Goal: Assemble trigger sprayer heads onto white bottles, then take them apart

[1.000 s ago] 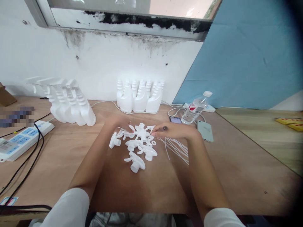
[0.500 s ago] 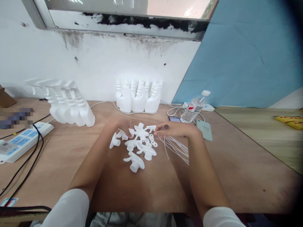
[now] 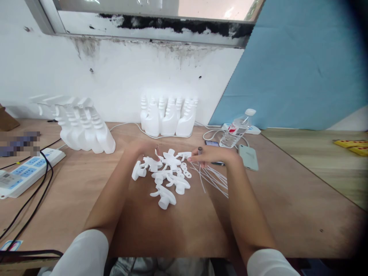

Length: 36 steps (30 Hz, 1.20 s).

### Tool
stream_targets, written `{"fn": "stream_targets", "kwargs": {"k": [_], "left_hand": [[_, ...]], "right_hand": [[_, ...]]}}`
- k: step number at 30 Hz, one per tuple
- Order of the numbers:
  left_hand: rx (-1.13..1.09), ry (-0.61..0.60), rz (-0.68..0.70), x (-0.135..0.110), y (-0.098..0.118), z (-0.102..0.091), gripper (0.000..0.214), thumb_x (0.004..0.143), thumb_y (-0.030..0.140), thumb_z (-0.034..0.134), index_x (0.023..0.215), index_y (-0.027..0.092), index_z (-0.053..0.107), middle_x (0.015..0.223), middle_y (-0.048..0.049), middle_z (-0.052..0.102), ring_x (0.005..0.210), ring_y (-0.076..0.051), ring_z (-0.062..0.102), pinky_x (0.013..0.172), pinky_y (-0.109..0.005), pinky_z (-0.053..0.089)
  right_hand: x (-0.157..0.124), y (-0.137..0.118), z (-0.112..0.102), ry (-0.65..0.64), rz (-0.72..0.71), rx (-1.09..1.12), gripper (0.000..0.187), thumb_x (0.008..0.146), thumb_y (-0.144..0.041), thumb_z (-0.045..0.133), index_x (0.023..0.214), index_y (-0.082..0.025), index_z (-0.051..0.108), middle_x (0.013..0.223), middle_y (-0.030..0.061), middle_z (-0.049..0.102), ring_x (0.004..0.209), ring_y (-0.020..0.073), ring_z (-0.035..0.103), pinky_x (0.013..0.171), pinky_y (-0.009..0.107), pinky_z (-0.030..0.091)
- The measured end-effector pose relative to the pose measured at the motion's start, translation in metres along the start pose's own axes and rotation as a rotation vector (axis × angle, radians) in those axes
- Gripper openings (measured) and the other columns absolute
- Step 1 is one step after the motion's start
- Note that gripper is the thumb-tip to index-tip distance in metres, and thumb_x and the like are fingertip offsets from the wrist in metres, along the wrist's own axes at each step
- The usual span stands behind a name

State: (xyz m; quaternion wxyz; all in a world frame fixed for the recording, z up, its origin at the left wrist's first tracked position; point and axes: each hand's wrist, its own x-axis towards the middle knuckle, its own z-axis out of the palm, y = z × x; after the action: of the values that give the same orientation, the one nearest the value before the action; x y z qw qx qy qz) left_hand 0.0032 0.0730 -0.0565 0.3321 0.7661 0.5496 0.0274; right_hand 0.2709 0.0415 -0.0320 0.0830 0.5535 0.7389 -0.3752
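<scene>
My left hand (image 3: 145, 148) is bent down at the left of a pile of white trigger sprayer heads (image 3: 164, 197). Its fingers are partly hidden and look closed on one trigger sprayer head (image 3: 153, 164) at the pile's edge. On the pile's right side, my right hand (image 3: 211, 154) is closed around a short brown cylinder (image 3: 200, 150) that stands upright between the fingers; its kind cannot be made out. Small white rings (image 3: 184, 167) lie between the sprayer heads and my right hand. Thin white tubes (image 3: 215, 179) spread out beneath that hand.
White spray bottles (image 3: 169, 120) stand by the wall, with more bottles (image 3: 86, 132) leaning at the left. A water bottle (image 3: 236, 130) and a pale green phone (image 3: 248, 157) are on the right. A power strip (image 3: 34, 170) with black cables lies at the left.
The brown cylinder in my right hand has turned from pointing towards me to upright. My left fingers have lifted slightly, and the sprayer head below them shows more fully.
</scene>
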Motion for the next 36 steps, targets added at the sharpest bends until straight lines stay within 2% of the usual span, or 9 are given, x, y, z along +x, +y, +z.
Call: {"fn": "stream_targets", "kwargs": {"k": [3, 5, 11, 15, 19, 24, 27, 30, 36], "left_hand": [[-0.016, 0.078, 0.029, -0.015, 0.001, -0.013, 0.029, 0.056, 0.041, 0.074, 0.083, 0.028, 0.073, 0.085, 0.0003, 0.072, 0.075, -0.018, 0.062, 0.062, -0.02, 0.043], [0.009, 0.246, 0.055, -0.032, 0.001, -0.027, 0.03, 0.067, 0.044, 0.069, 0.092, 0.029, 0.072, 0.093, -0.0005, 0.071, 0.083, -0.019, 0.062, 0.07, -0.022, 0.045], [0.108, 1.327, 0.109, -0.077, -0.02, -0.063, 0.015, 0.083, 0.028, 0.056, 0.092, 0.021, 0.066, 0.102, -0.0028, 0.063, 0.071, -0.012, 0.054, 0.08, -0.028, 0.046], [0.074, 1.68, -0.104, -0.091, -0.04, -0.073, 0.021, 0.078, 0.018, 0.059, 0.099, 0.017, 0.062, 0.1, -0.0045, 0.06, 0.077, -0.014, 0.054, 0.081, -0.03, 0.047], [-0.011, 1.644, -0.209, -0.09, -0.052, -0.073, 0.035, 0.073, 0.02, 0.064, 0.108, 0.019, 0.059, 0.107, -0.0063, 0.056, 0.097, -0.021, 0.055, 0.09, -0.035, 0.044], [-0.025, 1.572, -0.177, -0.085, -0.062, -0.07, 0.021, 0.08, 0.023, 0.06, 0.101, 0.022, 0.059, 0.099, -0.0044, 0.056, 0.097, -0.024, 0.052, 0.093, -0.041, 0.041], [0.008, 1.6, -0.119, -0.085, -0.063, -0.071, 0.019, 0.081, 0.023, 0.057, 0.098, 0.02, 0.063, 0.096, -0.0037, 0.058, 0.079, -0.019, 0.051, 0.087, -0.037, 0.043], [0.014, 1.625, -0.04, -0.087, -0.055, -0.071, 0.019, 0.083, 0.023, 0.053, 0.095, 0.019, 0.067, 0.095, -0.0026, 0.059, 0.064, -0.013, 0.044, 0.079, -0.032, 0.044], [-0.217, 1.548, 0.325, -0.09, -0.01, -0.062, 0.014, 0.083, 0.024, 0.06, 0.093, 0.021, 0.069, 0.086, -0.0001, 0.062, 0.073, -0.012, 0.051, 0.066, -0.026, 0.042]], "right_hand": [[0.001, 0.002, 0.0, 0.008, 0.008, -0.005, 0.06, 0.066, -0.074, 0.061, 0.086, -0.018, 0.066, 0.066, 0.0067, 0.068, 0.071, 0.0233, 0.067, 0.068, 0.03, 0.05], [0.001, 0.005, -0.001, 0.003, 0.011, 0.002, 0.06, 0.067, -0.072, 0.062, 0.092, -0.018, 0.067, 0.07, 0.0071, 0.07, 0.074, 0.0232, 0.067, 0.07, 0.03, 0.05], [0.0, 0.013, -0.002, 0.023, -0.029, 0.037, 0.058, 0.067, -0.068, 0.064, 0.097, -0.019, 0.071, 0.085, 0.0074, 0.072, 0.078, 0.0219, 0.067, 0.07, 0.028, 0.051], [-0.004, 0.008, -0.001, 0.0, -0.081, 0.052, 0.054, 0.069, -0.067, 0.062, 0.094, -0.02, 0.071, 0.091, 0.007, 0.072, 0.08, 0.0221, 0.067, 0.073, 0.029, 0.051], [-0.009, 0.001, -0.001, 0.006, -0.074, 0.029, 0.052, 0.07, -0.067, 0.061, 0.091, -0.02, 0.07, 0.089, 0.0057, 0.072, 0.08, 0.0224, 0.067, 0.075, 0.03, 0.05], [-0.014, -0.003, -0.001, 0.001, -0.063, 0.027, 0.049, 0.072, -0.065, 0.06, 0.089, -0.02, 0.069, 0.091, 0.0051, 0.071, 0.081, 0.0217, 0.067, 0.075, 0.03, 0.049], [-0.014, 0.0, -0.002, 0.014, -0.082, 0.027, 0.049, 0.073, -0.064, 0.06, 0.091, -0.02, 0.07, 0.091, 0.0049, 0.071, 0.08, 0.0213, 0.065, 0.074, 0.029, 0.048], [-0.011, 0.002, -0.002, 0.173, -0.206, 0.036, 0.047, 0.075, -0.063, 0.059, 0.088, -0.019, 0.07, 0.085, 0.0041, 0.07, 0.08, 0.0202, 0.063, 0.073, 0.029, 0.045], [-0.011, -0.022, 0.006, 0.63, -0.551, 0.221, 0.038, 0.09, -0.047, 0.048, 0.077, -0.017, 0.065, 0.07, 0.0023, 0.064, 0.072, 0.0151, 0.057, 0.07, 0.027, 0.041]]}}
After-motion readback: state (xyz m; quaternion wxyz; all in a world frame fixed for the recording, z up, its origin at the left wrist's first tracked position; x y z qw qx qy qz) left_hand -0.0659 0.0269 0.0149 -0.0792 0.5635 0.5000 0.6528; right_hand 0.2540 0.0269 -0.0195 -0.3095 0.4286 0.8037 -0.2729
